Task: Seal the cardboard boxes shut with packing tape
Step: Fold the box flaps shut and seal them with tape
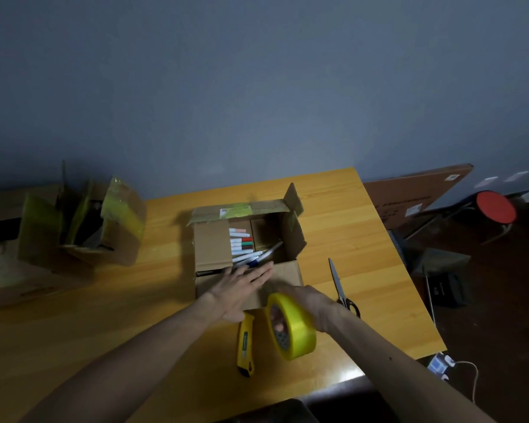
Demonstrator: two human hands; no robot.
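Tape roll (pixel 293 328) in right hand (pixel 313 303) beside box's (pixel 284 270) near edge

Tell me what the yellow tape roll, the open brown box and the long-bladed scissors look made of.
Yellow tape roll: glossy plastic film, judging by its sheen. Open brown box: matte cardboard, with creased folded flaps. Long-bladed scissors: pale grey blades, likely metal; dark handles, probably plastic.
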